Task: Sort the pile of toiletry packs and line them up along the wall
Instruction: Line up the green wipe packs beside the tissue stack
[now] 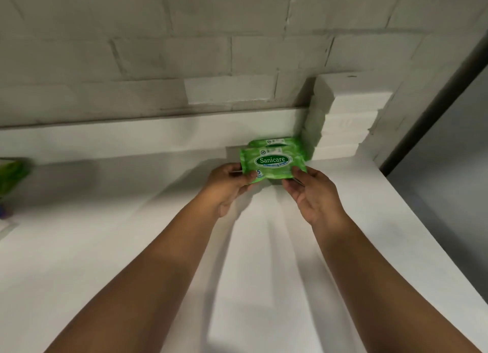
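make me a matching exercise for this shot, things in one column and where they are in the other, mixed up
Things:
1. front green wipes pack
2. second green wipes pack
3. stack of white blocks
4. blurred green packs

Places:
A. far left edge of the counter
B. held between both hands
C. in the corner by the wall
D. right behind the held pack

Pairs: 1-B, 2-D, 3-C, 4-A

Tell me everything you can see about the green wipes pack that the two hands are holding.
The green wipes pack is a soft, glossy plastic pouch in leafy green tones, with a dark green oval reading "Sanicare" and a white patch showing a 5. It stands upright, facing the camera. The left hand pinches its lower left corner and the right hand its lower right. A second green pack stands right behind it, near the wall.
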`<state>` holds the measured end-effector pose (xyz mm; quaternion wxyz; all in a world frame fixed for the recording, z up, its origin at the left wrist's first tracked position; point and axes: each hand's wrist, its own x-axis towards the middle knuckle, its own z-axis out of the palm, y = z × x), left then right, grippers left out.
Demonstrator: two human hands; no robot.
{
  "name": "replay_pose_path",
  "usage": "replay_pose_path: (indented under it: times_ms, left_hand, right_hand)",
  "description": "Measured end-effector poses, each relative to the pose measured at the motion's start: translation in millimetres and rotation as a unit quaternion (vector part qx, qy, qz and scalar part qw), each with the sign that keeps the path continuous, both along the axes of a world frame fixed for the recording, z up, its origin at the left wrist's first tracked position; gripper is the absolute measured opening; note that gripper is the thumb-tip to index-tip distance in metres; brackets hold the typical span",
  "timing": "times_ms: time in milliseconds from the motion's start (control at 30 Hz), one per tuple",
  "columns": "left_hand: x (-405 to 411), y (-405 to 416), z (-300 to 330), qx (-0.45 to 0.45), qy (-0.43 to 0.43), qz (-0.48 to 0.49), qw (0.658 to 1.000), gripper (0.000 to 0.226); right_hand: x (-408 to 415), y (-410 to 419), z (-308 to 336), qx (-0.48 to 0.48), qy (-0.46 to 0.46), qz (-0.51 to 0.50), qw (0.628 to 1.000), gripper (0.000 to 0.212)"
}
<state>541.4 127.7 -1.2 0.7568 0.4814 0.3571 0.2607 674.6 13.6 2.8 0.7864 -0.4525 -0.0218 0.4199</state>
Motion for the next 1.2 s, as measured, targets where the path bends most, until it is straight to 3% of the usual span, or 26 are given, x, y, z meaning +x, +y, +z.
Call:
replay_pose_path:
  times_ms: [200,400,533,600,667,733,800,867,1067,1200]
  left_hand:
    - [41,19,-2,0.032,0.024,0.015,0.999,0.016]
    - [67,27,-18,0.073,0.083,0.081,0.991,0.035]
    - [73,24,-23,0.078,0.082,0.122,0.986,0.035]
    - [74,23,-25,0.080,0.081,0.137,0.984,0.033]
    - [75,21,-27,0.090,0.088,0.152,0.980,0.031]
    - [77,19,-29,0.104,0.101,0.167,0.975,0.027]
    - [79,17,-30,0.121,0.122,0.187,0.967,0.024]
    - [80,18,-32,0.153,0.147,0.203,0.956,0.023]
    - [82,25,-24,0.239,0.187,0.184,0.935,0.025]
    - [79,33,-22,0.335,0.222,0.159,0.902,0.028]
  right_hand:
    - [34,21,-4,-0.008,-0.002,-0.036,0.999,0.030]
    - [49,33,-17,-0.031,-0.023,-0.094,0.995,0.022]
    - [46,34,-22,-0.098,-0.088,-0.125,0.983,0.030]
    - [42,32,-26,-0.202,-0.233,-0.126,0.943,0.027]
    - [39,28,-33,-0.268,-0.427,-0.158,0.849,0.030]
    - [37,25,-40,-0.268,-0.588,-0.180,0.742,0.033]
    - [35,27,-45,-0.261,-0.700,-0.135,0.651,0.028]
    - [34,32,-47,-0.266,-0.756,-0.077,0.593,0.031]
    - [45,45,-46,-0.283,-0.775,0.005,0.565,0.038]
    - [45,47,-34,-0.306,-0.779,-0.019,0.547,0.030]
